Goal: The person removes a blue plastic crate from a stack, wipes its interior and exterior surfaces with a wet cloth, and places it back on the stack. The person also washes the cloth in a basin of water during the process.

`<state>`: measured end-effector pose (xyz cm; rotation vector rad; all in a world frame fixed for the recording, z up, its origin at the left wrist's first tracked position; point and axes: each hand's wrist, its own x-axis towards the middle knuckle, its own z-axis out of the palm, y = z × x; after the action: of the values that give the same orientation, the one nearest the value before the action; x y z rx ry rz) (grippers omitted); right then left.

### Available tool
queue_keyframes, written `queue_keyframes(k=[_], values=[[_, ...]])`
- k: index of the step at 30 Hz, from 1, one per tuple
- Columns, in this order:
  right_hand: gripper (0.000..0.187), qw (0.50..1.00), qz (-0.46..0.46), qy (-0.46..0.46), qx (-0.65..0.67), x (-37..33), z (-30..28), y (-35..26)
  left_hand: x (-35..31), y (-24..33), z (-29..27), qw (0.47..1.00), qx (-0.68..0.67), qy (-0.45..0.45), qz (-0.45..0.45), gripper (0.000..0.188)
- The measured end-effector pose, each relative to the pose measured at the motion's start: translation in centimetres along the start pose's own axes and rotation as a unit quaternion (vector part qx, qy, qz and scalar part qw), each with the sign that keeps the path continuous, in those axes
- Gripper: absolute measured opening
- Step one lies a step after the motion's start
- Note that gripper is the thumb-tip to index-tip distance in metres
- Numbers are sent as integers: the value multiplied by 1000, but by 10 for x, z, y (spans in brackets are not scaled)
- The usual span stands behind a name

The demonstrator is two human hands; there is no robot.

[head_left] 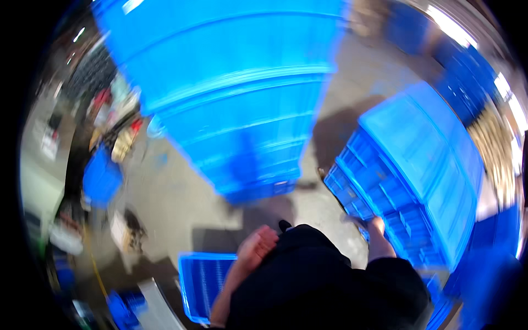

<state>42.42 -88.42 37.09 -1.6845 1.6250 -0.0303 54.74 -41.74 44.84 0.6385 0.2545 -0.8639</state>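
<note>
- A cluttered workshop or warehouse bay surrounds the person, its pale concrete floor (173, 217) shadowed beneath the stacks; motion blur softens much of the view.
- A tall stack of ribbed blue plastic crates (236, 99) stands directly ahead, well apart from both hands.
- The crate stack at the right (404, 159) is the one nearest the right hand (378, 226), which lies at its lower near side. Whether those fingers grip an edge, or a blurred grey thing beside them, I cannot tell.
- The left hand (258, 247) is loosely curled in front of the dark-clothed body, with nothing seen in it; an open blue crate (206, 256) sits on the floor beneath that forearm.
- For good handling here, I would settle the right hand's grip on a firm rim or rib before putting load on it.
- The free left hand could best serve as a steadying support, since tall stacks probably tip easily.
- Feet should keep clear of the open crate, a likely trip hazard.
</note>
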Motion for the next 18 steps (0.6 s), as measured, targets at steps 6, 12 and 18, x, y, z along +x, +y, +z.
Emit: queue_keyframes(k=[6, 12, 18], values=[[27, 740, -340, -105, -571, 190, 102, 76, -1, 8, -264, 582, 208, 785, 36, 37], [29, 500, -751, -296, -314, 100, 257, -153, -25, -78, -201, 731, 144, 664, -67, 30], [23, 645, -384, -610, -254, -132, 334, -284, -8, -164, -183, 781, 202, 591, 15, 22]])
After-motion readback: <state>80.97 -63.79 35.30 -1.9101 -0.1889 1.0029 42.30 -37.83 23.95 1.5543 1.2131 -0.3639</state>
